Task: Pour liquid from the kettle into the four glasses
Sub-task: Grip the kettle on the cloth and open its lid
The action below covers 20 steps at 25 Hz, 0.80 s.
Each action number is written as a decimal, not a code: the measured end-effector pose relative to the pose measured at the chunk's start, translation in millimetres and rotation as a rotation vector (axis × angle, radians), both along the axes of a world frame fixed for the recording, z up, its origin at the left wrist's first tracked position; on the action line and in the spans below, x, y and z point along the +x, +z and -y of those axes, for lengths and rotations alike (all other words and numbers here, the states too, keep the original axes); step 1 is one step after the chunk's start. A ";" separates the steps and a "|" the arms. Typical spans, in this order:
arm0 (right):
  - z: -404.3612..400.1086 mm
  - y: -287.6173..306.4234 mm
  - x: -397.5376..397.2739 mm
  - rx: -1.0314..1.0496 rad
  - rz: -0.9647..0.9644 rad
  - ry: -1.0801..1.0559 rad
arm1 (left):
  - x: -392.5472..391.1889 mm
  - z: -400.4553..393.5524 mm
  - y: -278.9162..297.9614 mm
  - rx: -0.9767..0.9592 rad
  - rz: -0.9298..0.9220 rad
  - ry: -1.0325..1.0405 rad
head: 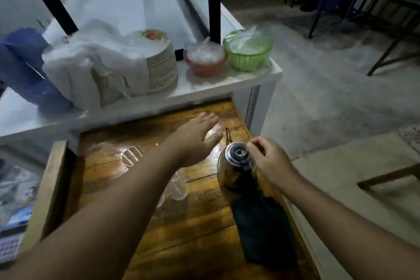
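A shiny metal kettle (229, 168) stands upright on the wet wooden table (195, 229), its thin spout pointing away from me. My right hand (268, 161) is closed around the kettle's handle beside the black lid knob. My left hand (197, 136) hovers open, fingers spread, above the table just left of the spout, holding nothing. Clear glasses show near my left forearm: one (131, 155) to the left of the arm, another (178, 186) just below it, with a third partly hidden under the arm. How many glasses there are in all I cannot tell.
A dark cloth (261, 229) lies on the table behind the kettle, toward me. On the white counter (261, 75) beyond sit a stack of plates (159, 61), a red bowl (204, 63), a green bowl (247, 52), white bags and a blue bundle (27, 68). Concrete floor lies to the right.
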State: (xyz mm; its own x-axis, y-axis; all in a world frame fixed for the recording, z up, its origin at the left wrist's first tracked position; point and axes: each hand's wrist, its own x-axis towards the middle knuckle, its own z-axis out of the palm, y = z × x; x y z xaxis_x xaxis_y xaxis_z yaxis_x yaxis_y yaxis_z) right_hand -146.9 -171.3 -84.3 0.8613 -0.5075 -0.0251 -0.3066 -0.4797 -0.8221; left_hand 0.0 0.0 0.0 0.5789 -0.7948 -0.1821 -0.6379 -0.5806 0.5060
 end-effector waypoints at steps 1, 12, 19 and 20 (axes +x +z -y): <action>0.6 -13.0 -10.6 0.061 -0.021 -0.050 | -5.7 8.9 -12.2 0.040 0.003 -0.071; 8.3 -87.4 -22.3 0.695 -0.285 -0.007 | -22.2 49.7 -96.7 0.100 -0.018 -0.328; 6.8 -111.8 -8.0 0.945 -0.246 0.215 | -21.7 45.7 -102.5 0.033 -0.077 -0.292; 3.7 -114.8 -6.6 0.972 -0.224 0.226 | -20.6 45.3 -102.1 0.033 -0.075 -0.294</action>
